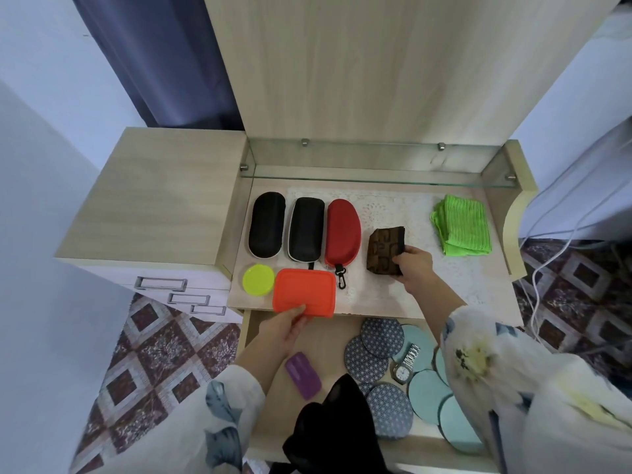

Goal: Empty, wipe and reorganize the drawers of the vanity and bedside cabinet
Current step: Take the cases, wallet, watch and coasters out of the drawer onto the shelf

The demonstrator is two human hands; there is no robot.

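Orange plastic lid [303, 292], light, stiff, probably slippery, pinched at near edge by left hand [284, 333]; brown patterned pouch [383, 248], soft, gripped at its side by right hand [415, 265].

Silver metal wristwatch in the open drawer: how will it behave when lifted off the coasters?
The silver metal wristwatch has a linked band, so it will probably drape rather than stay stiff. Being metal, it is likely heavy for its size and somewhat slippery. It lies across round blue-patterned and teal coasters, which may shift if it is dragged.
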